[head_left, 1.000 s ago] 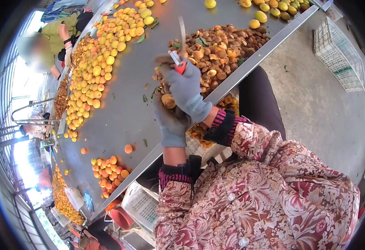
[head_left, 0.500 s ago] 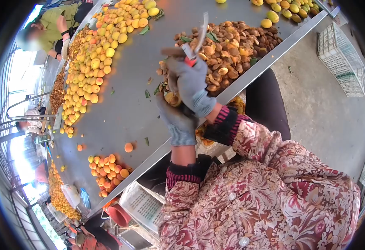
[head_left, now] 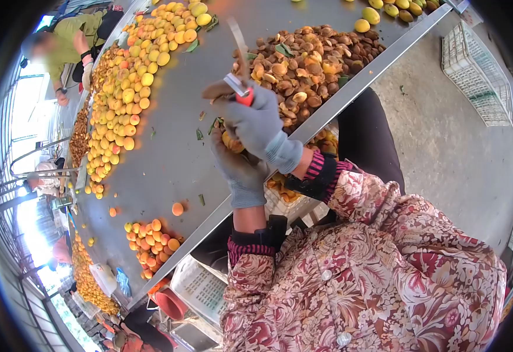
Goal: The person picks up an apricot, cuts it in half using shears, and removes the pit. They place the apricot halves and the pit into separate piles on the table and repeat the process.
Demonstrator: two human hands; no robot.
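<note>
In a grey glove, my right hand (head_left: 259, 120) is closed around a knife (head_left: 245, 97) with a red part at its handle. Its blade, smeared by motion, points up and away over the metal table (head_left: 174, 123). Just below, my gloved left hand (head_left: 239, 173) is closed on an apricot (head_left: 232, 142), partly hidden between the two hands. Both hands are held over the table's near edge. Beyond them and to the right lies a heap of brown apricot stones (head_left: 315, 73) with orange flesh scraps and leaves among them.
Whole apricots (head_left: 127, 94) form a long pile at left, with a smaller pile (head_left: 151, 243) near the edge. A basket of apricot flesh (head_left: 283, 189) sits below my hands. White crates (head_left: 479, 76) stand on the floor. A co-worker (head_left: 72, 44) works across the table.
Both my hands have shifted slightly left in view, with the knife and apricot still held. The knife blade now leans left instead of right. The co-worker's arms have moved apart.
</note>
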